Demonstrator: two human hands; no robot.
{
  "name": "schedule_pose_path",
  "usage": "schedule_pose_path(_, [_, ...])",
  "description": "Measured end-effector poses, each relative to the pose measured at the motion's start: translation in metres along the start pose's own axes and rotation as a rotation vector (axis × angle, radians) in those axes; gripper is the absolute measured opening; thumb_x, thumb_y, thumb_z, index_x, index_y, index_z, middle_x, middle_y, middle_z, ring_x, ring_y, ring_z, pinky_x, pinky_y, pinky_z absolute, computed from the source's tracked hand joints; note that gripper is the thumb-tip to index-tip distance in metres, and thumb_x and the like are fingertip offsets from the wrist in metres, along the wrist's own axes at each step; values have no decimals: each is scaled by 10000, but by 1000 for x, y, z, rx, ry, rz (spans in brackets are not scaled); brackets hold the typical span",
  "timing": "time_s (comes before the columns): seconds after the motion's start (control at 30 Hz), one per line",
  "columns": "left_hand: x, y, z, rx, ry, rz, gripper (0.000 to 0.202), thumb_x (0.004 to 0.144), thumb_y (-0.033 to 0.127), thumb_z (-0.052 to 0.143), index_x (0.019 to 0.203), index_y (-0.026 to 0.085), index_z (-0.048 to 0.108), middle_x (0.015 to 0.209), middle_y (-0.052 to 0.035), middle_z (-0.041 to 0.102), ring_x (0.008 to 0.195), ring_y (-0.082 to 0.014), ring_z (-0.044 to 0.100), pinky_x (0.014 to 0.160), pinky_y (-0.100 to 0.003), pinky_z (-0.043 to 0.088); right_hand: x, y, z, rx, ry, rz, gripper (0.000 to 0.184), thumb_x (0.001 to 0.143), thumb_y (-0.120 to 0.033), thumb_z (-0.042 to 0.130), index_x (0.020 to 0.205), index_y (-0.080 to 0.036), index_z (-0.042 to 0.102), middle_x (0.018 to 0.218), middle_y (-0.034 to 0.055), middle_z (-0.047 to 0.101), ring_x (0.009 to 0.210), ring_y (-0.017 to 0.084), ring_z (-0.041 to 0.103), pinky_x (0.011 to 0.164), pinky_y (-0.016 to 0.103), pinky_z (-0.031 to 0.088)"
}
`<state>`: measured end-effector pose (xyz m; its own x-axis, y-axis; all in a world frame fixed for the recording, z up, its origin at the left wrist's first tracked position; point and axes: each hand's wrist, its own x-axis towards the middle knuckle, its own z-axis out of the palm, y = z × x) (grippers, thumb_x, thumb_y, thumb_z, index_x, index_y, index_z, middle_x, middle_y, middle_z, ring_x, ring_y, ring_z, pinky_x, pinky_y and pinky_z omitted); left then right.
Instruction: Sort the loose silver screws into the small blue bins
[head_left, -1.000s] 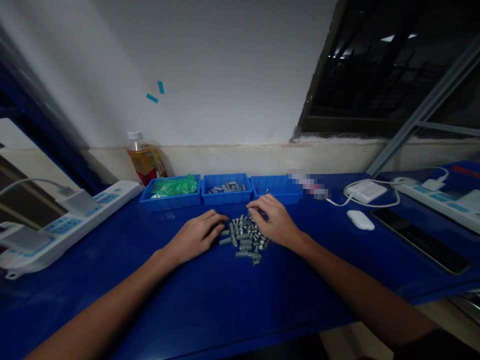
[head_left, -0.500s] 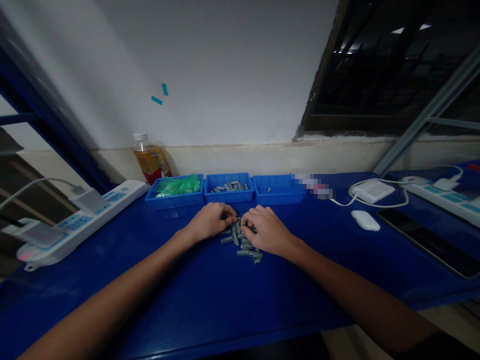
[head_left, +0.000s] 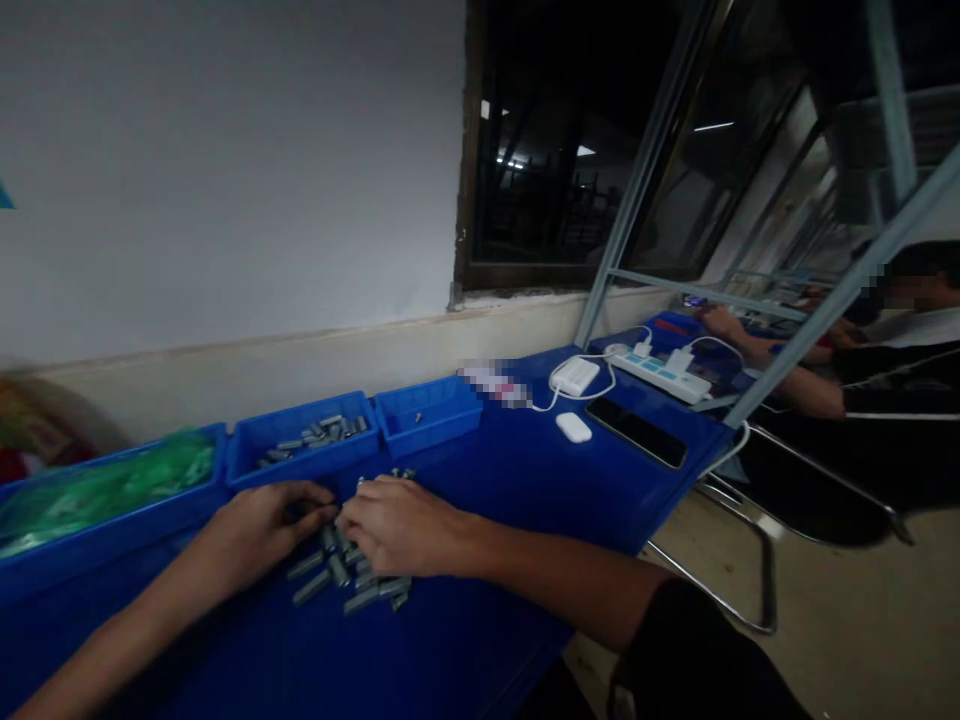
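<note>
A pile of small grey metal cylinders (head_left: pixel 352 583) lies on the blue table (head_left: pixel 510 480). My left hand (head_left: pixel 262 525) and my right hand (head_left: pixel 394 522) rest over the pile with their fingertips meeting in a pinch. What the fingers hold is too small to make out. Just behind the hands stands a row of blue bins: the middle bin (head_left: pixel 300 452) holds several grey cylinders, the right bin (head_left: pixel 427 415) holds one small piece, and the left bin (head_left: pixel 105 515) holds green bags.
A white charger with cable (head_left: pixel 576 376), a white earbud case (head_left: pixel 574 427), a dark phone (head_left: pixel 636 432) and a power strip (head_left: pixel 667 375) lie at the right. Another person (head_left: pixel 862 350) sits at the neighbouring table. The table's edge and a chair frame (head_left: pixel 720 590) are at right.
The view has swung sharply to the right, bringing the neighbouring table and person into sight. My hands stay together over the pile, fingers pinched.
</note>
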<state>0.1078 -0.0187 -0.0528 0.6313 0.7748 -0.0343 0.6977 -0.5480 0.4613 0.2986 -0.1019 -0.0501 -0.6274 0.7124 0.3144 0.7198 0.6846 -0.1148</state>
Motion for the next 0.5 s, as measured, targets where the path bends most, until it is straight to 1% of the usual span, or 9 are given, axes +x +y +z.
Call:
schedule_pose_path(0.07, [-7, 4, 2, 27, -2, 10, 280, 793, 393, 450, 847, 246, 683, 852, -5, 717, 776, -217, 654, 694, -277, 457, 0, 2, -2, 73, 109, 12, 144, 889, -158, 445, 917, -169, 586, 882, 40, 622, 875, 138, 562, 823, 242, 442])
schedule_pose_path(0.13, [-13, 10, 3, 83, 28, -35, 254, 797, 352, 451, 812, 239, 679, 814, -4, 709, 746, -206, 650, 666, -268, 442, 3, 14, -8, 138, 285, 42, 185, 915, -155, 404, 965, -173, 582, 926, 46, 613, 910, 129, 560, 832, 237, 446])
schedule_pose_path(0.2, [-17, 16, 3, 118, 60, -78, 249, 796, 346, 458, 804, 236, 681, 814, -10, 708, 745, -204, 649, 654, -267, 431, 6, 35, -17, 122, 462, 143, 197, 920, -168, 397, 972, -181, 587, 932, 57, 603, 920, 146, 559, 840, 267, 449])
schedule_pose_path(0.23, [-18, 20, 2, 119, 66, -85, 256, 801, 359, 459, 815, 238, 684, 822, -12, 709, 751, -203, 649, 651, -266, 427, 7, 47, -22, 85, 536, 221, 209, 920, -162, 392, 976, -190, 591, 944, 63, 598, 935, 161, 556, 848, 289, 447])
schedule_pose_path(0.27, [-18, 23, 2, 112, 66, -87, 261, 803, 374, 464, 829, 241, 687, 828, -12, 711, 753, -202, 649, 644, -263, 424, 7, 58, -26, 34, 582, 289, 218, 913, -146, 396, 993, -189, 593, 972, 75, 589, 952, 176, 552, 859, 310, 442])
schedule_pose_path(0.33, [-17, 28, 3, 92, 65, -86, 247, 797, 375, 481, 849, 250, 688, 829, -4, 714, 748, -194, 650, 626, -256, 417, 3, 74, -32, -96, 592, 389, 202, 880, -155, 462, 1030, -164, 598, 1109, 122, 549, 1019, 229, 524, 894, 373, 422])
schedule_pose_path(0.37, [-17, 31, 3, 88, 67, -89, 228, 787, 355, 493, 847, 252, 688, 823, 1, 715, 739, -190, 650, 617, -253, 413, 0, 78, -33, -147, 580, 420, 201, 870, -171, 488, 1034, -152, 603, 1137, 138, 536, 1041, 252, 506, 902, 398, 412])
schedule_pose_path(0.43, [-16, 33, 4, 96, 83, -101, 196, 768, 303, 506, 815, 247, 687, 802, 3, 713, 718, -185, 648, 605, -250, 408, -6, 74, -29, -182, 536, 431, 197, 860, -213, 521, 1018, -143, 616, 1120, 146, 545, 1039, 269, 491, 896, 419, 404])
schedule_pose_path(0.5, [-17, 33, 5, 103, 111, -97, 191, 770, 277, 498, 787, 227, 682, 791, -10, 708, 720, -186, 645, 618, -253, 412, -9, 60, -21, -118, 479, 371, 189, 869, -246, 520, 997, -153, 622, 1027, 119, 581, 993, 247, 502, 874, 397, 409])
